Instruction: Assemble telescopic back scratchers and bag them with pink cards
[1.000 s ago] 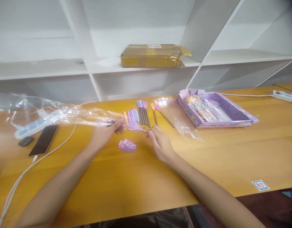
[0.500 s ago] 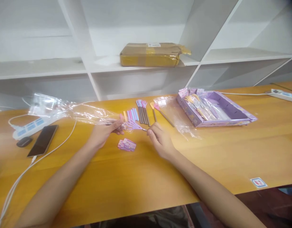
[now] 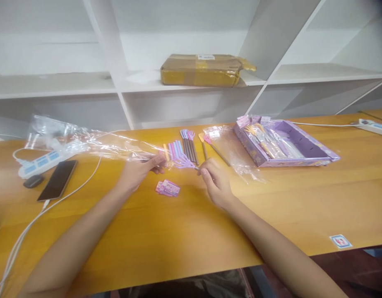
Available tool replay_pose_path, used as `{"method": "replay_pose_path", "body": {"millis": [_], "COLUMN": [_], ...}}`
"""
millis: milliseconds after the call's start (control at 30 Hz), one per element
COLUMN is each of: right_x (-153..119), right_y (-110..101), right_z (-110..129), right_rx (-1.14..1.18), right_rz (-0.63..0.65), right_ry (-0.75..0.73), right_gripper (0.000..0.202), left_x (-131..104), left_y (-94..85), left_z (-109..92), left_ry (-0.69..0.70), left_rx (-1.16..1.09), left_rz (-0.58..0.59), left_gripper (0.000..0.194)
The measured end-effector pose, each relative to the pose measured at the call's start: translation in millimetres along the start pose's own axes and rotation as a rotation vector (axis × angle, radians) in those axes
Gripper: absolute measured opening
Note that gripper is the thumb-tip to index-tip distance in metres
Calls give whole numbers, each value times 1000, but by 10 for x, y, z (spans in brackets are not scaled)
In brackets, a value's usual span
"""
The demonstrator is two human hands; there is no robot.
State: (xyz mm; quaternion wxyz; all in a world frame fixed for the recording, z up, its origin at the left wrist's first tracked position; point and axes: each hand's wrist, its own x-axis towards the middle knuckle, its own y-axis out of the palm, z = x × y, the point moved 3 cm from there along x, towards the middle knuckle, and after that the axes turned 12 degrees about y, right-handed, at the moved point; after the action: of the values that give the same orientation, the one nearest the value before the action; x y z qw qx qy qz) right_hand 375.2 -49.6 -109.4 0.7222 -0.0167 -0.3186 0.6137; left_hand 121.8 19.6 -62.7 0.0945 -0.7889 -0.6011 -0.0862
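Pointing its spread prongs at the left hand, the purple hand-shaped scratcher (image 3: 185, 162) lies level just above the table, its shaft pinched close behind the head by the right hand (image 3: 216, 181). The left hand (image 3: 140, 170) grips the near end of a long clear bag (image 3: 122, 145) between thumb and fingers; the hands are apart, with the purple head between them. Whether the prong tips are inside the bag's mouth or only beside it, I cannot tell.

To do this well, I'd spread the film wide with the left thumb and guide the prongs in line with the bag, since splayed tips look apt to snag or tear thin plastic. A grip further back on the shaft would probably clear the opening better.

Just below lie small printed cards (image 3: 168, 188), best left flat and dry of creases. Beyond the hands sit coloured tubes (image 3: 176, 148) and a row of dark-shafted scratchers (image 3: 188, 147); a sweeping elbow could scatter them. Further right stands the purple tray (image 3: 315, 161), holding bagged pieces.
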Motion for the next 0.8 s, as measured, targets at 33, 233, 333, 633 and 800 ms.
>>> {"method": "replay_pose_path", "body": {"millis": [33,233,333,633,800], "right_x": [-4,-8,0,1,3], "right_y": [15,56,59,86,70], "right_z": [-1,-26,-39,-36,-35], "right_rx": [-1,-2,7,8,4], "right_rz": [12,27,44,73,59], "right_ry": [11,70,90,105,93], "right_gripper": [34,37,38,43,40], "left_x": [-5,-20,-23,-53,-56], "left_y": [8,26,25,42,39], "left_z": [6,32,30,11,-19], "left_ry": [0,-72,-80,-45,-63], "left_rx": [1,-148,-167,-136,-119], "left_rz": [6,-35,-51,4,30], "left_gripper": [37,40,39,35,37]}}
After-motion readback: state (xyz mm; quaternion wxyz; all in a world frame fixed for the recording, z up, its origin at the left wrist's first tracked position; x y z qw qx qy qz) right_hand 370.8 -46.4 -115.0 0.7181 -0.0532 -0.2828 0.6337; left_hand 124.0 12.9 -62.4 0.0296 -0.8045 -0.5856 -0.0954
